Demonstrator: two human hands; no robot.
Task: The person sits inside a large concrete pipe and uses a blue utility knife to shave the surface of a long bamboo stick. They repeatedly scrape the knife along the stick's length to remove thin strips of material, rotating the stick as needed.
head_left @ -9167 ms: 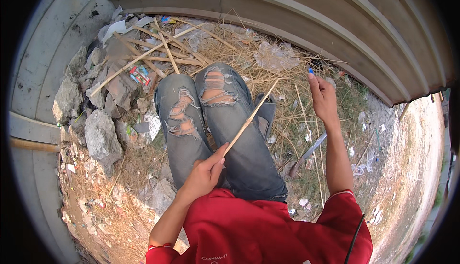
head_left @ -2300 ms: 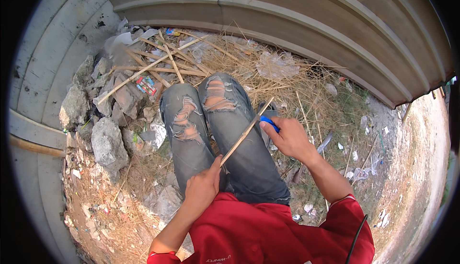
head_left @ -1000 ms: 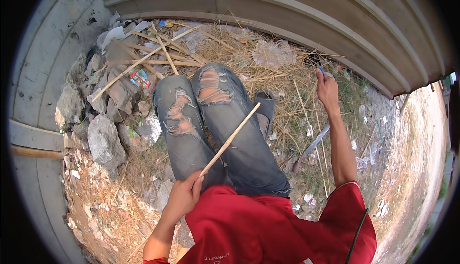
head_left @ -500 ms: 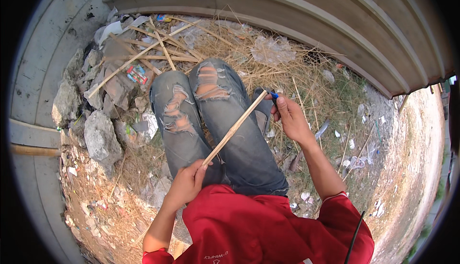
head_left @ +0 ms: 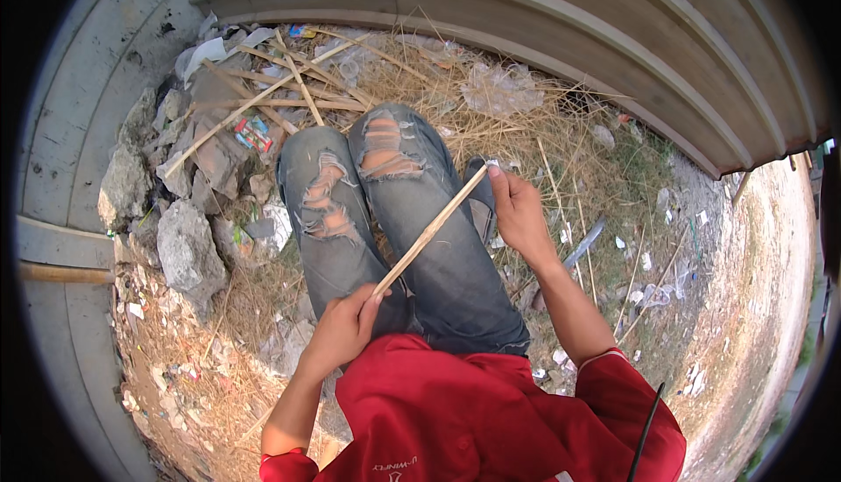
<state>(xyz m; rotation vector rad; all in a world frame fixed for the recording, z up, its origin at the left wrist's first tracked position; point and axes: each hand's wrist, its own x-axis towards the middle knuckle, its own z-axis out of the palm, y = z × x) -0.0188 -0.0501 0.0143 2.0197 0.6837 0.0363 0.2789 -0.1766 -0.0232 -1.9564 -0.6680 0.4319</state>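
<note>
A pale, split wooden stick (head_left: 431,233) slants across my thighs, rising from lower left to upper right. My left hand (head_left: 348,324) is closed round its near end, thumb along the top. At the far end, my right hand (head_left: 522,212) is closed, with thumb and fingertips against the tip. A small whitish bit shows at the thumb tip there. The small blue object seen earlier in this hand is now hidden behind the fingers. Beneath the stick are my torn grey jeans (head_left: 438,263), knees bent.
Several wooden strips (head_left: 302,88) lie crossed beyond my knees. Grey rocks (head_left: 188,250) are piled at the left. Dry grass, litter and a crumpled plastic sheet (head_left: 501,88) cover the ground. A ribbed metal wall (head_left: 526,9) closes off the far side. A blade-like strip (head_left: 585,243) lies right.
My right hand has turned and drawn in to the stick's far tip, and the blue object has gone from sight. My left hand and the stick have barely moved.
</note>
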